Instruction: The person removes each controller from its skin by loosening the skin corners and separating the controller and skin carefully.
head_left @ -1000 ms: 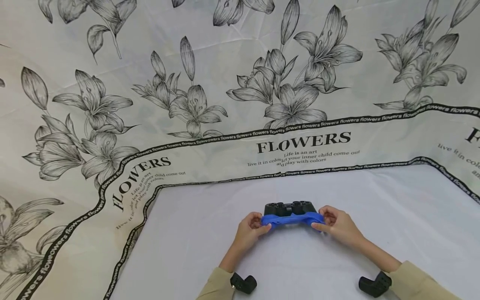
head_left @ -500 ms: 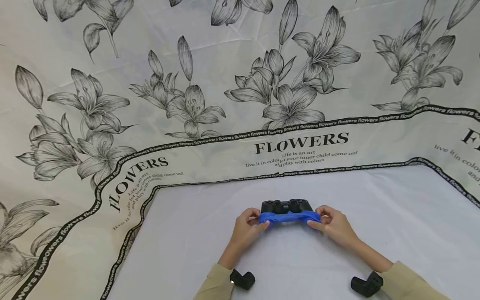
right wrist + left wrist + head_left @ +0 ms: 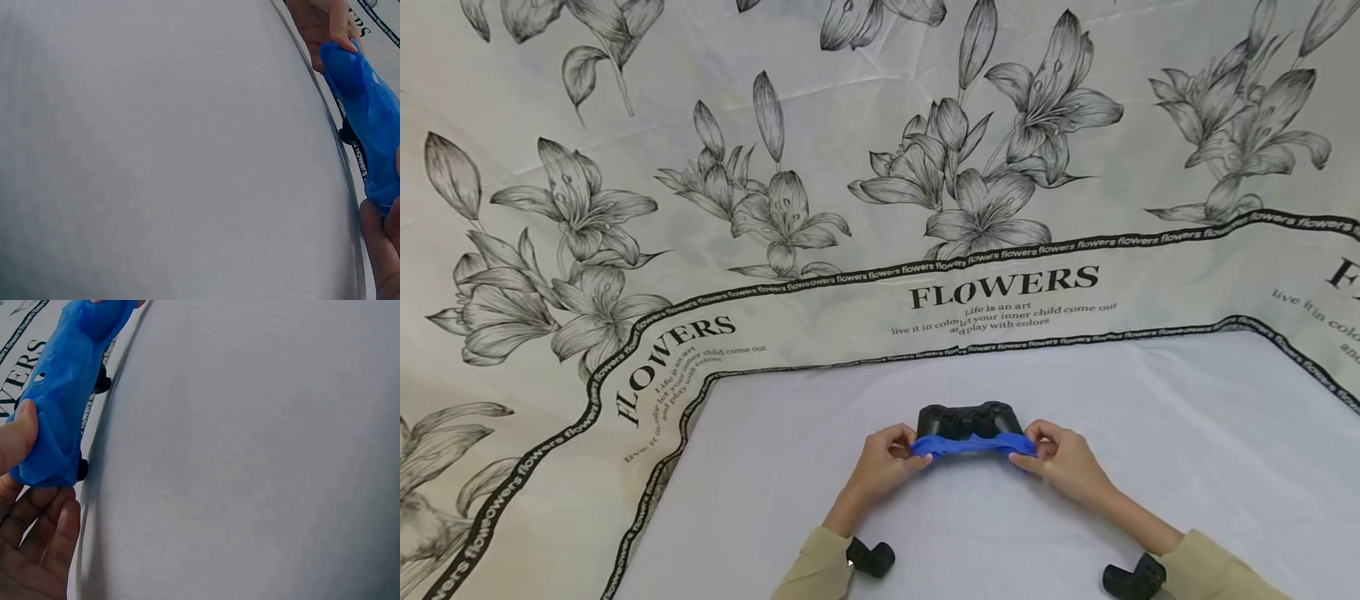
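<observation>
A black game controller (image 3: 967,422) is held up in the middle of the head view, its thumbstick side facing away from the near edge. A stretchy blue silicone cover (image 3: 973,445) wraps its near side, and the black part shows above it. My left hand (image 3: 883,460) pinches the cover's left end between thumb and curled fingers. At the other end, my right hand (image 3: 1066,461) grips the cover in the same way. In the left wrist view the blue cover (image 3: 62,394) is creased, with a small hole, and the thumb (image 3: 24,428) presses on it.
A white cloth surface (image 3: 790,492) lies under the hands. Behind it rises a flower-printed fabric (image 3: 820,325) with a black lettered border. Each wrist carries a black camera, one at the left sleeve (image 3: 872,557) and one at the right sleeve (image 3: 1135,577).
Both hands have moved slightly left with the controller and cover. The controller has tilted, so more black shows above the blue cover. Both grips stay in place.
</observation>
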Motion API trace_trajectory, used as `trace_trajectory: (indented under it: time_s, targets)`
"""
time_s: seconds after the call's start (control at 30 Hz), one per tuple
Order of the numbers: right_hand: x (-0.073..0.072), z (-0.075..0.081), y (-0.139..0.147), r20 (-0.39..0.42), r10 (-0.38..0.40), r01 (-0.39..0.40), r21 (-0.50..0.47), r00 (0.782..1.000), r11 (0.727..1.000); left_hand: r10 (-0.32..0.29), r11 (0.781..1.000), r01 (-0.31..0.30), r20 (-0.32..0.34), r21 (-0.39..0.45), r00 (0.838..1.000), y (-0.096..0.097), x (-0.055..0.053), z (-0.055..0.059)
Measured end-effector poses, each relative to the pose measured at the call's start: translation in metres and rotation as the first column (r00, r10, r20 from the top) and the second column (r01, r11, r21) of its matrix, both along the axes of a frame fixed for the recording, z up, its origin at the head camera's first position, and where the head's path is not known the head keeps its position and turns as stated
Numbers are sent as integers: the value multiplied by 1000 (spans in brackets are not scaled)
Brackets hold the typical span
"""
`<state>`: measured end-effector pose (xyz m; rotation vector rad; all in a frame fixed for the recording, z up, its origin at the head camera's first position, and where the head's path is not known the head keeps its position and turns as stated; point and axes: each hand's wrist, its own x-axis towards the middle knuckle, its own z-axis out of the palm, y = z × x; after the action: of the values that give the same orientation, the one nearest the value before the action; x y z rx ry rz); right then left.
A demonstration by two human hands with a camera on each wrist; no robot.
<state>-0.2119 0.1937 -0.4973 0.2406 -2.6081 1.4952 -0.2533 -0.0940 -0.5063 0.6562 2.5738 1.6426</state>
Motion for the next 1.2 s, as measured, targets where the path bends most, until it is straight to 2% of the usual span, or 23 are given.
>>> trace_trajectory:
  time_s: [0.13, 0.23, 0.37, 0.57, 0.7, 0.83, 0.97, 1.1, 1.2]
  targets:
    - [0, -1, -3, 1, 14, -14, 0, 1000, 1000, 12, 1000, -13, -29, -18, 999, -4, 3, 0]
    - [1, 0, -4, 13, 9, -9, -5, 1000, 1000, 31, 999, -32, -21, -30, 999, -6, 3, 0]
    - [0, 0, -4, 38, 12, -12, -2, 999, 1000, 50, 999, -50, 19, -19, 999, -7, 3, -2]
    - [-5, -1, -3, 17, -15, 14, 38, 1000, 999, 119, 993, -120, 108, -1, 987, -7, 2, -2]
    - [-8, -2, -3, 30, -50, 48, 59, 998, 997, 148, 989, -145, 108, -37, 983, -9, 3, 1]
    - [-11, 0, -6, 35, -75, 72, 63, 997, 995, 113, 993, -111, 69, -45, 991, -11, 5, 2]
    - [-13, 4, -6, 71, -42, 38, 57, 997, 998, 53, 998, -53, 31, -14, 998, -13, 7, -1]
    - [-12, 4, -9, 119, -6, 0, 53, 993, 999, 45, 999, -46, 15, 10, 999, -17, 7, -3]
    - [-10, 3, -14, 118, -22, 17, 42, 993, 999, 47, 999, -47, -15, 12, 999, -20, 7, -1]
